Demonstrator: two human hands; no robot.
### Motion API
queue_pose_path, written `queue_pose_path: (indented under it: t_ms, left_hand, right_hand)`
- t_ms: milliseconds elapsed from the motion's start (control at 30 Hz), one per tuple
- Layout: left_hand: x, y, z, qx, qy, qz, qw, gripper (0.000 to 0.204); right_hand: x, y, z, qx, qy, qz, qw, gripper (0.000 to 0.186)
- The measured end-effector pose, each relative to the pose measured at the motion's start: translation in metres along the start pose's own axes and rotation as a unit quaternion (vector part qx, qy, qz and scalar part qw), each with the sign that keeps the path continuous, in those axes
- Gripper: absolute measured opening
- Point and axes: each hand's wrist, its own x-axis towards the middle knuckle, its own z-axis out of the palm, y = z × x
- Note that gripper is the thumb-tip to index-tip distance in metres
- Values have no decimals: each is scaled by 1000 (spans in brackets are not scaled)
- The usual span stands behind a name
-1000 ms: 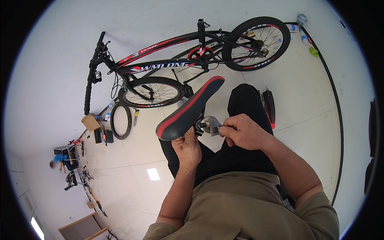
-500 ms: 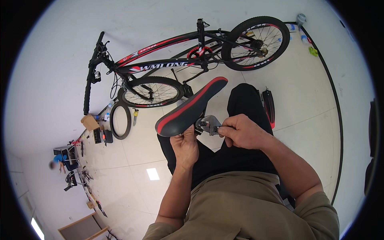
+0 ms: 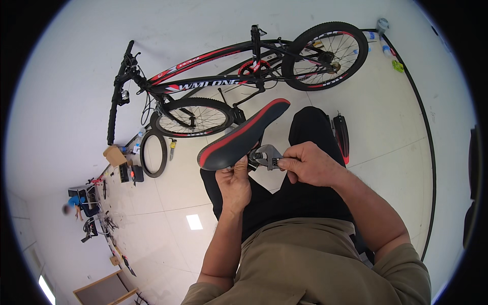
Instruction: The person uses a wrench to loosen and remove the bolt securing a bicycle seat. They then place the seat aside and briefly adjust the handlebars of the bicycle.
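Centre of frame, left to right: left hand (image 3: 235, 184) grasps the black-and-red bicycle saddle (image 3: 239, 137) from beneath; right hand (image 3: 308, 163) is clenched on an adjustable wrench (image 3: 268, 155) at the saddle's clamp. The saddle looks light and rigid, best gripped at its underside; the steel wrench, by its handle.

Black bicycle saddle (image 3: 239, 138) with red edging, held tilted, nose up toward the bicycle (image 3: 239, 81), broad rear end low. Gripped from beneath near the rear by the left hand (image 3: 234, 183). Grey adjustable wrench (image 3: 267, 156) just under the saddle, head set on the clamp hardware there, handle pinched in the right hand (image 3: 307, 163) beside it.
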Motion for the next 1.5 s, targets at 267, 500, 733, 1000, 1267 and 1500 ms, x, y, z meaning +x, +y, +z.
queue_pose_path:
  t_ms: [267, 500, 733, 1000, 1267, 1500]
  left_hand:
    - [-6, 1, 2, -49, 18, 47, 997, 26]
    - [-9, -5, -1, -84, 44, 17, 995, 25]
    - [-13, -12, 27, -66, 117, 114, 984, 22]
    - [-16, -29, 17, 78, 147, 54, 985, 17]
    - [-6, -20, 34, -92, 152, 22, 984, 18]
    - [21, -7, -2, -275, 138, -71, 949, 32]
  right_hand:
    - [2, 7, 11, -6, 16, -48, 999, 27]
    - [2, 8, 22, 79, 17, 1, 997, 28]
    - [-6, 14, 55, 322, 36, 72, 943, 27]
    - [-8, 14, 63, 368, 56, 101, 923, 26]
    - [-3, 19, 55, 291, 76, 62, 952, 26]
    - [0, 19, 45, 326, 103, 45, 939, 19]
